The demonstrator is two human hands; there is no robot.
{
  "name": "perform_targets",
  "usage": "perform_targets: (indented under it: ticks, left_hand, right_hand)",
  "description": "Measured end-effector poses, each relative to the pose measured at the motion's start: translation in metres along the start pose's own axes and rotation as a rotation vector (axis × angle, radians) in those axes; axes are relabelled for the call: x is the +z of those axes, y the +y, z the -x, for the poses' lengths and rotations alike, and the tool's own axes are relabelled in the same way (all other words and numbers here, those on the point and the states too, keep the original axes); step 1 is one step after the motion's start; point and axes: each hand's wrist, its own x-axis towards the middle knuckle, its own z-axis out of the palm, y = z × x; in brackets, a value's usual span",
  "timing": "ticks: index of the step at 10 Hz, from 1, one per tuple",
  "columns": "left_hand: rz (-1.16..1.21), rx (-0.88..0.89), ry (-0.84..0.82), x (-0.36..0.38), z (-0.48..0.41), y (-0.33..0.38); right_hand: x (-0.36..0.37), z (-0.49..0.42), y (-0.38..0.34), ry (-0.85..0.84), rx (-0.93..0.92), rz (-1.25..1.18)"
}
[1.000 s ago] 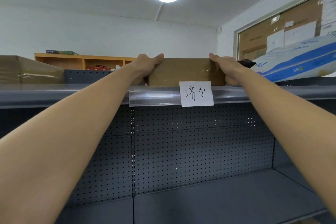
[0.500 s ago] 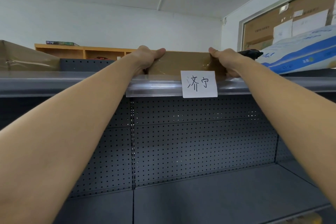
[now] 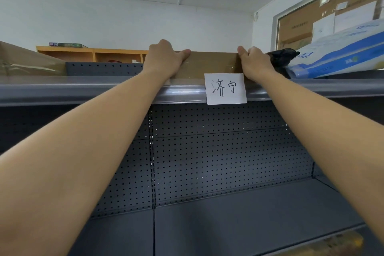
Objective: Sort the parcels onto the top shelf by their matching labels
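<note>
A brown cardboard parcel (image 3: 212, 64) rests on the grey top shelf (image 3: 83, 89), right behind a white paper label (image 3: 225, 88) with handwritten characters on the shelf's front rail. My left hand (image 3: 165, 58) grips the parcel's left end, thumb along its top edge. My right hand (image 3: 252, 61) grips its right end. Both arms reach up and forward. The parcel's lower part is hidden by the rail.
A black bag (image 3: 281, 57) and a blue-and-white mailer (image 3: 340, 52) lie right of the parcel. Another taped brown box (image 3: 25, 62) sits at the far left. Below is a perforated back panel (image 3: 218, 151) and a lower grey shelf (image 3: 228, 218). Something yellowish (image 3: 332, 244) shows at the bottom right.
The parcel has sunk lower behind the rail and sits a little deeper on the shelf. Both hands stayed on its ends. The view has tilted down slightly.
</note>
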Motion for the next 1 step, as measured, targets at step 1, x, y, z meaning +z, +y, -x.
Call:
perform_targets:
  ticks: [1]
  left_hand:
    - [-0.096, 0.075, 0.138, -0.0058, 0.0050, -0.0016]
  right_hand:
    - [-0.0001, 0.0167, -0.0060, 0.074, -0.079, 0.039]
